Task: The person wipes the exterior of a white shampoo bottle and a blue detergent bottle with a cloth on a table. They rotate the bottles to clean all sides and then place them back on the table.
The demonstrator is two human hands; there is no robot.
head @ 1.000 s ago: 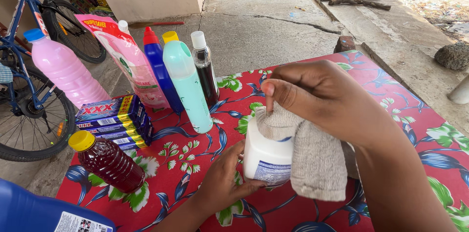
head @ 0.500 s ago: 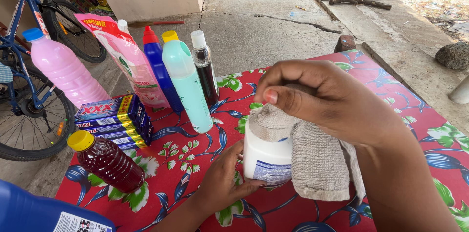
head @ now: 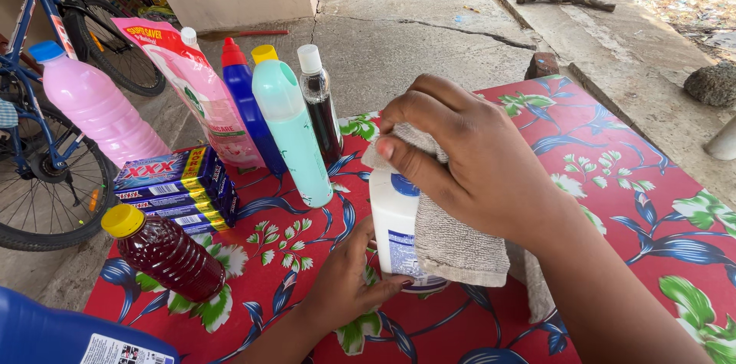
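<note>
White plastic bottle (head: 394,230) stands upright on the red flowered tablecloth (head: 636,180), near the middle of the table's front edge, and a grey cloth (head: 460,245) is draped over its top and down its right side. The right hand (head: 468,157) is closed over the cloth at the bottle's cap, thumb pressed down on the near side, so it grips both cloth and bottle top together. The left hand (head: 349,280) is wrapped around the bottle's lower part, fingers curled at its base, steadying it against the table.

Judging from how things lie, the wiping appears to be under way rather than finished: the cloth covers only the top and one flank, while the front with its blue label is bare and the left side is under the fingers. Whether the cap is clean cannot be told, since the cloth hides it.

Behind stands a row of other containers: a pink bottle (head: 96,107), a pink refill pouch (head: 201,92), a blue bottle (head: 247,100), a light green bottle (head: 291,130) and a dark bottle (head: 320,107). A stack of blue soap bars (head: 172,188) and a red bottle (head: 161,253) with a yellow cap sit nearer the left. No cloth touches any of these.
</note>
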